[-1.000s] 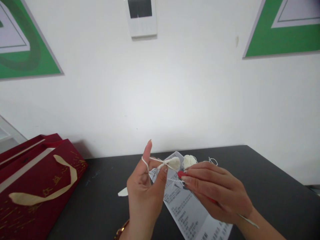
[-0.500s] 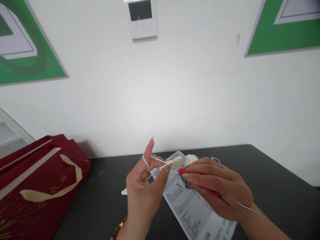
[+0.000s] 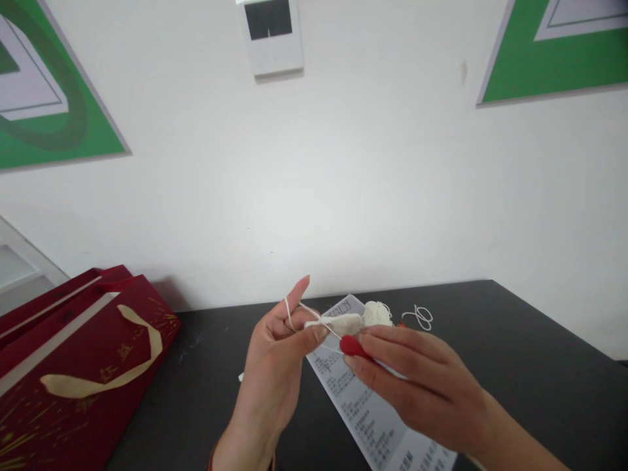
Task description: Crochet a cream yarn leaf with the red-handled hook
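My left hand (image 3: 277, 350) pinches a small white piece of crochet work (image 3: 346, 324) between thumb and fingers. White yarn (image 3: 288, 313) loops round its raised index finger and runs tight to the work. In my right hand (image 3: 417, 379) is a crochet hook with a red handle (image 3: 354, 347), its thin shaft reaching to the left edge of the work. The hook's tip is too small to make out among the stitches. Fingers of the right hand also come close to the work's right end.
Beneath the hands a printed sheet (image 3: 366, 418) lies on the black table (image 3: 530, 373). Behind them sit a ball of white yarn (image 3: 377, 314) and a loose yarn end (image 3: 419, 318). Dark red gift bags (image 3: 93, 353) stand at the left, against the white wall (image 3: 343, 163).
My right hand has turned, so the red handle shows more and the hook's rear end no longer shows. The left index finger leans further right, and the work lies flatter.
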Demonstrator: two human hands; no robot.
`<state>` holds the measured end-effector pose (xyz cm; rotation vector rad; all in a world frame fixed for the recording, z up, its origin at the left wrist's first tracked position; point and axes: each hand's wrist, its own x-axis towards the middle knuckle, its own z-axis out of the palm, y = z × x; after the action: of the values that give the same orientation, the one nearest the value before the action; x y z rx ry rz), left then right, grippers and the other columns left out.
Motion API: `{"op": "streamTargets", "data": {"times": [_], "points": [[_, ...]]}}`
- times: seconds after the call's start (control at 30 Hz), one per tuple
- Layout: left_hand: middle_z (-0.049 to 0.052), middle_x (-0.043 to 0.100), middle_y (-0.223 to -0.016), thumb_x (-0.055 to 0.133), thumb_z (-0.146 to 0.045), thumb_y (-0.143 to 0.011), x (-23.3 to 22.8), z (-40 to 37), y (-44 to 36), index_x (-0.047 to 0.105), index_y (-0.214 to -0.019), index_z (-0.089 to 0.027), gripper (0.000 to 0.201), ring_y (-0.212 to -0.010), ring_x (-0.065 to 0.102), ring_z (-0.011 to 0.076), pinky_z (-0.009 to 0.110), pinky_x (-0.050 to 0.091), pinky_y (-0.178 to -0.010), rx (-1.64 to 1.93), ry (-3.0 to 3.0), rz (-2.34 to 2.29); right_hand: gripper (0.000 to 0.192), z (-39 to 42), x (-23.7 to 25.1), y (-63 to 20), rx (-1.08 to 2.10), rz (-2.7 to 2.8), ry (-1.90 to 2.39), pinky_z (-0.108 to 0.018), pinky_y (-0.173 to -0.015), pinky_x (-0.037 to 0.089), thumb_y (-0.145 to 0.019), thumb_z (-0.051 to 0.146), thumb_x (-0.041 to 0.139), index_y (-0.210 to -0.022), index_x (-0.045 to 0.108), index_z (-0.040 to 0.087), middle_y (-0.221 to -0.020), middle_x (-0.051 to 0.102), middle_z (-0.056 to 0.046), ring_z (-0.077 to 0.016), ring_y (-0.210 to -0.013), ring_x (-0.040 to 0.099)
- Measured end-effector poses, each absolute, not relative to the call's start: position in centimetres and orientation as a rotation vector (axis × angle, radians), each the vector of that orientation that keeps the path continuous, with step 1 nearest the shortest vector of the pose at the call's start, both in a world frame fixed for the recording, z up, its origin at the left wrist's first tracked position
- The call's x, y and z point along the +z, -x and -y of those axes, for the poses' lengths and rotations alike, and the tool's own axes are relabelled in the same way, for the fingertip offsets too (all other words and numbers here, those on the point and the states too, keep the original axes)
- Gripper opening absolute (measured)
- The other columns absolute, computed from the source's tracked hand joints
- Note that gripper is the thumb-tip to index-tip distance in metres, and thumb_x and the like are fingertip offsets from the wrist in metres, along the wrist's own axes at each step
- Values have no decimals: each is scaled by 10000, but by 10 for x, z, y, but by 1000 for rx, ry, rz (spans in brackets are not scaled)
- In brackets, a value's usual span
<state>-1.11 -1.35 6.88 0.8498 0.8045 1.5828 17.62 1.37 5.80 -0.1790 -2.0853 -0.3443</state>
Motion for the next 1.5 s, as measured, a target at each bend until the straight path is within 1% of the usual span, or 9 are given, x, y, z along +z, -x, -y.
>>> {"op": "streamTargets", "data": {"times": [0.1, 0.2, 0.47, 0.7, 0.9, 1.03, 1.17, 1.37, 1.5], "points": [[-72, 626, -659, 756, -104, -705, 67, 18, 5, 507, -1347, -258, 705, -635, 573, 65, 184, 469, -702, 1757, -995, -957, 245, -7, 53, -172, -582, 2113, 174, -329, -1000, 513, -920, 117, 493, -1058, 692, 82, -1022, 749, -108, -202, -1011, 668], [-72, 647, -701, 708, -89, -746, 63, 20, -2, 440, -1395, -308, 736, -728, 608, 92, 227, 461, -836, 1915, -1273, -1131, 281, -2, 52, -169, -584, 2084, 215, -343, -984, 522, -940, 105, 438, -1051, 694, 76, -1001, 755, -111, -198, -967, 683], [-60, 644, -744, 669, -90, -777, 57, 18, 5, 410, -1405, -364, 732, -781, 621, 125, 281, 456, -902, 1837, -1559, -1173, 189, 9, 72, -170, -35, 2003, 368, -253, -752, 587, -852, 76, 592, -1015, 684, 100, -902, 750, -102, -165, -825, 691], [-60, 650, -715, 687, -140, -763, 62, 20, 6, 482, -1362, -314, 656, -744, 614, 131, 307, 446, -923, 1742, -1510, -1266, 240, 14, 79, -174, 153, 1929, 413, -248, -722, 580, -766, 16, 662, -979, 686, 125, -851, 736, -65, -152, -751, 673], [-74, 641, -692, 710, -118, -741, 66, 18, 10, 613, -1215, -279, 510, -750, 599, 108, 297, 382, -996, 1703, -1390, -1160, 271, 20, 85, -182, 263, 1930, 472, -217, -657, 577, -769, 18, 657, -1002, 672, 156, -866, 717, -51, -147, -747, 668], [-6, 677, -723, 741, -132, -707, 68, 17, 15, 732, -945, -226, 256, -785, 626, 175, 385, 402, -979, 1555, -1419, -1131, 209, 18, 83, -192, 414, 1877, 544, -209, -561, 550, -815, 75, 630, -977, 683, 196, -829, 701, -36, -146, -703, 662], [50, 701, -732, 748, -143, -693, 72, 19, 19, 731, -681, -198, 59, -828, 649, 239, 465, 348, -1025, 1402, -1433, -1130, 139, 11, 81, -197, 554, 1782, 555, -234, -524, 522, -840, 152, 635, -924, 705, 237, -746, 695, -22, -164, -679, 651], [23, 675, -643, 732, -74, -664, 78, 22, 24, 724, -630, -208, 138, -904, 655, 249, 430, 285, -1088, 1213, -1416, -978, 84, 4, 82, -201, 814, 1689, 493, -231, -500, 491, -853, 230, 648, -880, 727, 222, -696, 680, -24, -141, -610, 612], [20, 683, -668, 747, -101, -647, 77, 21, 26, 764, -751, -201, 145, -829, 666, 242, 451, 337, -1047, 1095, -1344, -964, 88, 0, 80, -205, 985, 1636, 446, -220, -472, 475, -839, 252, 669, -841, 743, 206, -651, 663, -21, -134, -577, 606]]}}
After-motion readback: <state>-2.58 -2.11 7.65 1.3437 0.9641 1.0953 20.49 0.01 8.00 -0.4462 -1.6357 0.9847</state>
